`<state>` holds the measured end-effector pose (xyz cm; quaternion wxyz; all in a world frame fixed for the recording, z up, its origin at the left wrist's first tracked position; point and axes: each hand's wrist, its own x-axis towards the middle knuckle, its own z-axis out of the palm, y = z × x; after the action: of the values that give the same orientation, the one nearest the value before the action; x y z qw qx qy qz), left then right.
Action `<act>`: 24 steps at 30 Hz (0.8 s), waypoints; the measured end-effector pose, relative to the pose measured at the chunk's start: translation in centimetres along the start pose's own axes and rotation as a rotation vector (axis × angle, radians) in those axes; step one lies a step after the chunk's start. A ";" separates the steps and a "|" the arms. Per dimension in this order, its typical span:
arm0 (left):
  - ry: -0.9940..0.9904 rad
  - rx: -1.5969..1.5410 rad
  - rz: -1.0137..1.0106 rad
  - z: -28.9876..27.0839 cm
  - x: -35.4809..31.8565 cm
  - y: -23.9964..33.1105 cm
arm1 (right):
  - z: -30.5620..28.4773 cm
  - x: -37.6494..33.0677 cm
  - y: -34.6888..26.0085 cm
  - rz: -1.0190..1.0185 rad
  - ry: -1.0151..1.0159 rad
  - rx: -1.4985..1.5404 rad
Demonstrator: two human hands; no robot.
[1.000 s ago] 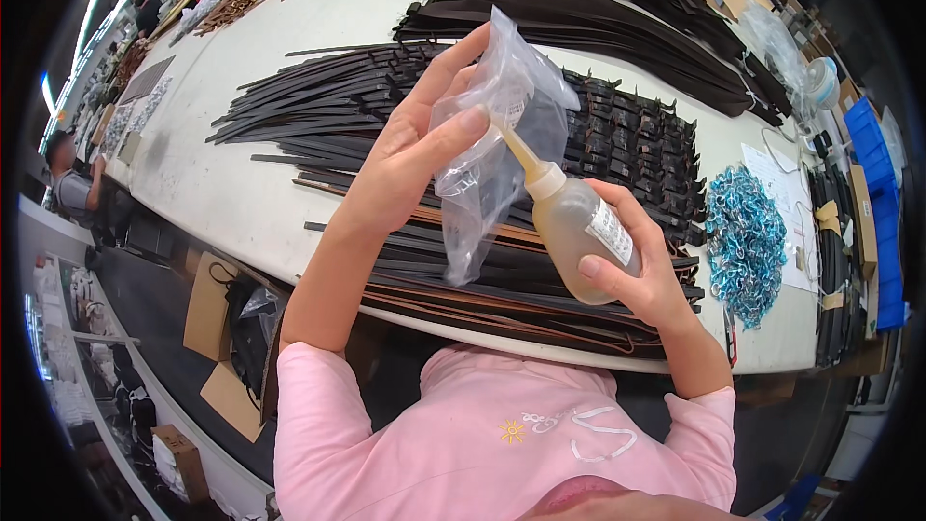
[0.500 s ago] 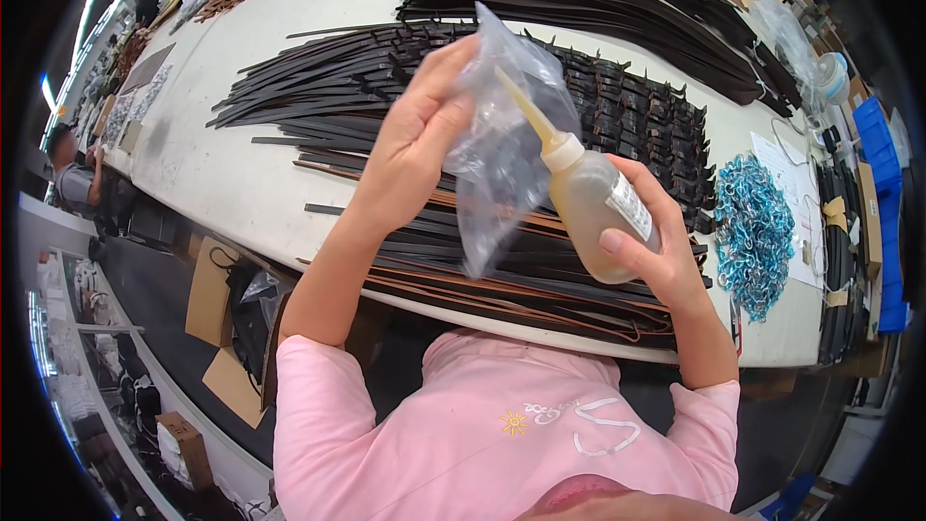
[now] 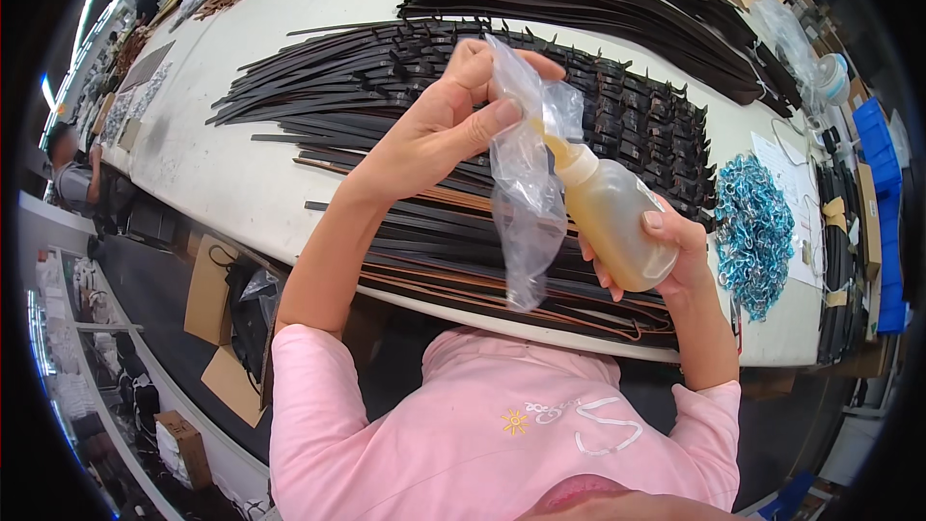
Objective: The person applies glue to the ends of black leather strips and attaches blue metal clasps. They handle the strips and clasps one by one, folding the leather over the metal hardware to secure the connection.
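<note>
Plastic, thin and clear, hangs as a crumpled bag (image 3: pixel 528 222) from the left hand (image 3: pixel 449 125), its thumb and fingers pinching the upper part while the loose end trails down toward the table's near edge. Just to its right, the right hand (image 3: pixel 683 253) wraps around a squeeze bottle (image 3: pixel 617 222), thumb on one side and fingertips curling under the base. The bottle's long axis slants: its rounded base lies low and right, in the palm, and its tapered nozzle (image 3: pixel 557 145) points up and left, toward the left thumb. The bag lies between the left hand and the bottle, meeting the nozzle end; whether the tip is inside the plastic or only behind a fold, I cannot tell. The left hand is the nearer one to that tip.

The bottle is smooth, cloudy and yellowish, with a ribbed white collar (image 3: pixel 579 164). Beneath both hands, flat black straps (image 3: pixel 299 87) fan out over a pale table (image 3: pixel 207 169), leading into dense rows of dark, knobby loops (image 3: pixel 641 140). Slim brown strips run among the nearer straps, and shiny blue metal hooks (image 3: pixel 754 241) are heaped at the right.
</note>
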<state>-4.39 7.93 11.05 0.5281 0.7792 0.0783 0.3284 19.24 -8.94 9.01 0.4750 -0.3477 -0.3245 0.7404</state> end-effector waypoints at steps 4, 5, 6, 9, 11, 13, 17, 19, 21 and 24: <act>-0.049 -0.083 0.044 0.8 0.1 1.1 | -0.3 -0.1 -0.7 -0.028 0.002 -0.034; -0.014 0.053 0.061 1.0 0.1 1.6 | -0.6 -0.4 -1.0 -0.030 -0.004 -0.025; -0.035 0.176 0.089 1.0 0.2 2.1 | -0.9 -0.7 -1.3 -0.040 -0.014 -0.044; -0.088 0.524 0.190 1.3 0.6 3.6 | -1.6 -1.9 -2.2 -0.076 -0.016 -0.090; -0.159 0.528 0.185 1.7 0.8 4.3 | -2.1 -3.2 -2.8 -0.088 0.022 -0.202; -0.185 0.512 0.165 2.6 0.9 5.0 | -2.0 -4.5 -3.5 -0.172 0.057 -0.413; -0.294 0.336 -0.043 4.1 1.1 4.6 | -1.8 -7.2 -5.1 -0.534 0.136 -1.276; -0.383 0.437 0.121 5.6 1.6 4.6 | -3.4 -8.8 -5.2 -0.368 0.030 -1.007; -0.497 0.644 0.406 7.0 2.1 4.3 | -5.7 -10.5 -5.6 -0.160 -0.054 -0.704; -0.509 0.823 0.692 9.9 2.3 4.2 | -8.8 -12.2 -5.6 -0.020 -0.148 -0.669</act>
<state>2.37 -0.45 13.47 0.0472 0.9543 -0.1884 0.2270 32.88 -17.03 11.26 0.3171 -0.4264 -0.5864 0.6113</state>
